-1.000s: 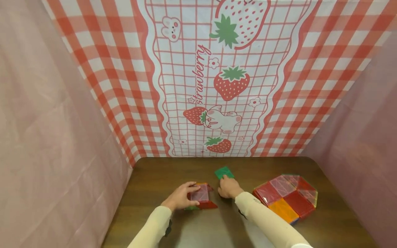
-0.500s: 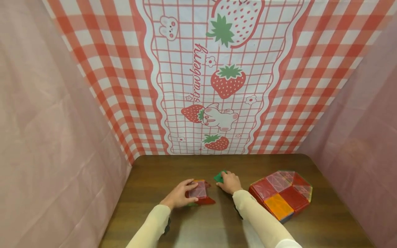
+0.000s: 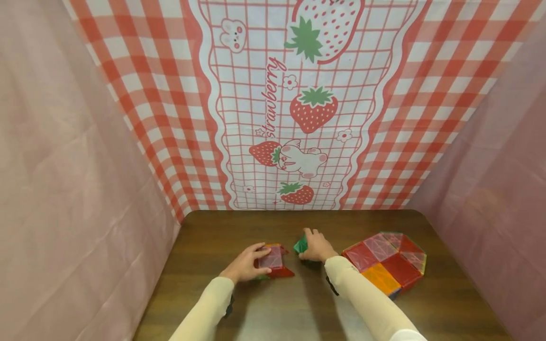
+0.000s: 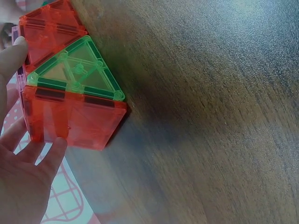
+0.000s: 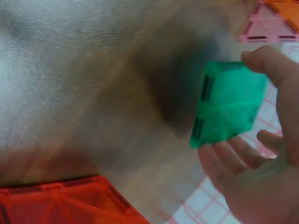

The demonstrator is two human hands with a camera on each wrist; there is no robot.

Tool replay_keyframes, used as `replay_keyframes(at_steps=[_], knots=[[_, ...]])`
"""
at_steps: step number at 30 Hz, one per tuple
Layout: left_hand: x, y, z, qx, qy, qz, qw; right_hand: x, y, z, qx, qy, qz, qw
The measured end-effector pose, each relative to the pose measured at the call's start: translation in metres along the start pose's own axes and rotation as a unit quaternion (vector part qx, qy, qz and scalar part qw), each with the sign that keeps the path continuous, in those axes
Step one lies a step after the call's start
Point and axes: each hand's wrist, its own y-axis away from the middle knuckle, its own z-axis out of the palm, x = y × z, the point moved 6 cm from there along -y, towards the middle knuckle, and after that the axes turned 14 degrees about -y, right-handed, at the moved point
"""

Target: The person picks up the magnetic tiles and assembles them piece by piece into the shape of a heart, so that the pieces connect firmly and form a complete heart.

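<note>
A small built block of see-through magnetic tiles [image 3: 273, 257] stands on the table, with red, pink and orange faces. My left hand [image 3: 245, 264] holds it from the left, thumb on one side and fingers on the other. In the left wrist view a green triangle tile [image 4: 78, 67] sits between red tiles [image 4: 70, 116]. To the right, my right hand [image 3: 317, 247] pinches a green square magnetic tile [image 5: 231, 102] by opposite edges, thumb against fingers. The tile is tilted up above the table, apart from the block.
A larger flat-topped build of magnetic tiles [image 3: 398, 267], red, pink and orange, stands at the right near my right forearm. The wooden table [image 3: 213, 227] ends at a strawberry-patterned cloth [image 3: 298, 142] behind. Pink cloth [image 3: 490, 203] hangs on both sides.
The green tile, first lying flat on the table, is now picked up and tilted in my right hand. My left hand stays on the small block. The view has shifted slightly.
</note>
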Motion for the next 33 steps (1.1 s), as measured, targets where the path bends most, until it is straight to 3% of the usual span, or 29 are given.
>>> replay_keyframes(at_steps=[10, 16, 25, 33], knots=[[0.000, -0.003, 0.000, 0.002, 0.004, 0.006, 1.0000, -0.029, 0.004, -0.012, -0.024, -0.124, -0.095, 0.9875], [-0.001, -0.003, 0.002, -0.007, 0.000, -0.001, 1.0000, -0.037, 0.009, -0.005, -0.070, -0.126, -0.134, 0.9805], [-0.001, -0.003, 0.002, -0.005, -0.001, 0.000, 1.0000, -0.043, 0.019, 0.025, -0.138, -0.129, -0.136, 0.9726], [-0.001, -0.003, 0.005, -0.008, 0.002, -0.002, 1.0000, -0.043, 0.021, 0.036, -0.132, -0.171, -0.123, 0.9686]])
